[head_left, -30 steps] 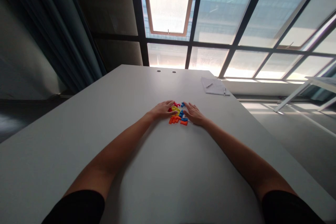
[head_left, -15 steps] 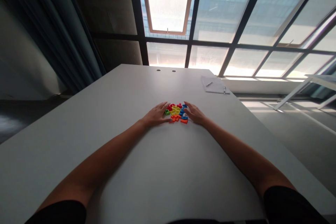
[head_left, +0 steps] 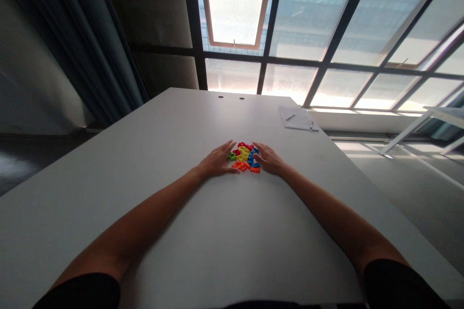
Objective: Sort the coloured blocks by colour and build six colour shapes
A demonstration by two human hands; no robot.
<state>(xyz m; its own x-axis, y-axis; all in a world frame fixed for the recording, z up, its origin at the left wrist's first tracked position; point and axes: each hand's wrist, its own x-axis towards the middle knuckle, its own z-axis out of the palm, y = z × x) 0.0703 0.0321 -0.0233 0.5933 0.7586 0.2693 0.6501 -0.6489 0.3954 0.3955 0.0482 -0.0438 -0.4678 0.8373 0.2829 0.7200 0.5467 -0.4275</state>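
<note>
- Left hand (head_left: 217,161): lies flat on the white table (head_left: 174,120), fingers spread, at 9 o'clock from the pile of small plastic pieces (head_left: 243,157). Its fingertips sit just beside a green piece (head_left: 232,156), and it grips nothing.
- Right hand (head_left: 270,160): lies flat at 3 o'clock from the pile, its fingers against or just beside a blue piece (head_left: 253,157). It isn't closed on anything either.
- Hands together: they stay apart, one on each side of the pile, cupping it loosely without clamping it.
- Just changed: compared with a second ago, the hands have drawn back from over the pile, leaving more of it in view. The green piece, hidden then, now shows at the left edge.
- Pile: it sits on the table at 12 o'clock from the person, a single compact heap. Red pieces (head_left: 242,145) lie at its top, a yellow piece (head_left: 243,153) near its middle, and orange pieces (head_left: 239,166) along its near edge.
- Around: a clipboard (head_left: 297,119) with a pen (head_left: 289,117) lies at 1 o'clock from the pile, near the far table edge. Two small round holes (head_left: 231,97) in the tabletop lie at 12 o'clock.
</note>
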